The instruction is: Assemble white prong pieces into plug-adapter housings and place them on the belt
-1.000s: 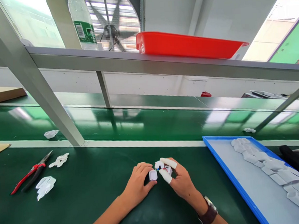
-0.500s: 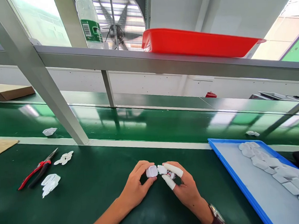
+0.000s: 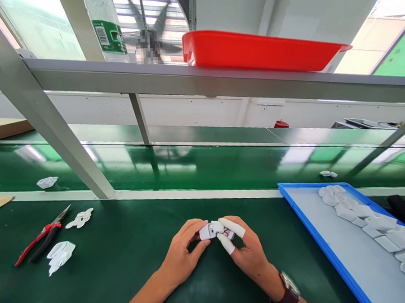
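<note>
Between thumb and fingers, my left hand pinches a small white plastic housing. My right hand, with white covers on its thumb and index finger and a watch at the wrist, grips a small white part with thin wires. The two pieces meet end to end just above the green table. Whether one sits inside the other I cannot tell, as the fingertips hide part of the joint.
Red-handled needle-nose pliers lie at left beside flat white pieces. At right, a blue-rimmed tray holds several white plastic parts. A metal frame crosses above, bearing a red bin and a bottle.
The housing in my left hand has turned and come up against the wired part; a gap showed between them before. The camera view has shifted slightly.
</note>
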The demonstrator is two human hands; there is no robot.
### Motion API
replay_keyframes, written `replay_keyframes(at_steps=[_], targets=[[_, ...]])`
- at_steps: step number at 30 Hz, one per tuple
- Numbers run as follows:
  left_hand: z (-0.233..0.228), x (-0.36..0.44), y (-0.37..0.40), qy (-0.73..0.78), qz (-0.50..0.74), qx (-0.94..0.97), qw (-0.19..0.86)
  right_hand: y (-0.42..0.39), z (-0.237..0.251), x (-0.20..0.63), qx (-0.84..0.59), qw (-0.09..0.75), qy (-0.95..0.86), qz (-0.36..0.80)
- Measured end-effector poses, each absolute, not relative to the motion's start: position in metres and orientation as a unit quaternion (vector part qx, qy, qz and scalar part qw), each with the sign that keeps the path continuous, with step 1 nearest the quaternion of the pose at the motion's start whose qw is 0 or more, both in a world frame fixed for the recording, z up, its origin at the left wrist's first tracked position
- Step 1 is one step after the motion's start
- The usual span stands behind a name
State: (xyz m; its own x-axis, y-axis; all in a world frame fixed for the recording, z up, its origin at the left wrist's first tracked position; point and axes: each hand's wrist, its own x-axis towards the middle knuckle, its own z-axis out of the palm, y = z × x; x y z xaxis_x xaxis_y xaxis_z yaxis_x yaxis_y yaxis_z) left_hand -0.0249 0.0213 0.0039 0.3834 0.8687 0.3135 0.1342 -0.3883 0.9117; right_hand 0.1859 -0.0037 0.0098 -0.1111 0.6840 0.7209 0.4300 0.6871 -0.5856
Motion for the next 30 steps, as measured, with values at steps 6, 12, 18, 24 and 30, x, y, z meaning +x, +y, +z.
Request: replay_keyframes(at_steps=[6,12,18,24,30], targets=[[0.0,-0.0294,0.0256,0.373,0.441,0.703,0.416,-0.007,0.0099,0.1853,-0.364,0.53,-0.762,0.076],[0.0014,-0.0296,0.0244,0.355,0.446,0.723,0.389,-0.0074,0.0123,0.1852,-0.344,0.517,-0.783,0.038],[0.0023,-0.0292,0.0231,0.352,0.44,0.735,0.377,-0.0098,0.0153,0.1851,-0.341,0.489,-0.803,-0.001],[0.0022,-0.0291,0.0233,0.346,0.442,0.738,0.373,-0.0097,0.0144,0.1852,-0.353,0.471,-0.808,-0.012],[0.0055,-0.0268,0.021,0.339,0.437,0.74,0.383,-0.0082,0.0136,0.1844,-0.34,0.455,-0.823,0.029]])
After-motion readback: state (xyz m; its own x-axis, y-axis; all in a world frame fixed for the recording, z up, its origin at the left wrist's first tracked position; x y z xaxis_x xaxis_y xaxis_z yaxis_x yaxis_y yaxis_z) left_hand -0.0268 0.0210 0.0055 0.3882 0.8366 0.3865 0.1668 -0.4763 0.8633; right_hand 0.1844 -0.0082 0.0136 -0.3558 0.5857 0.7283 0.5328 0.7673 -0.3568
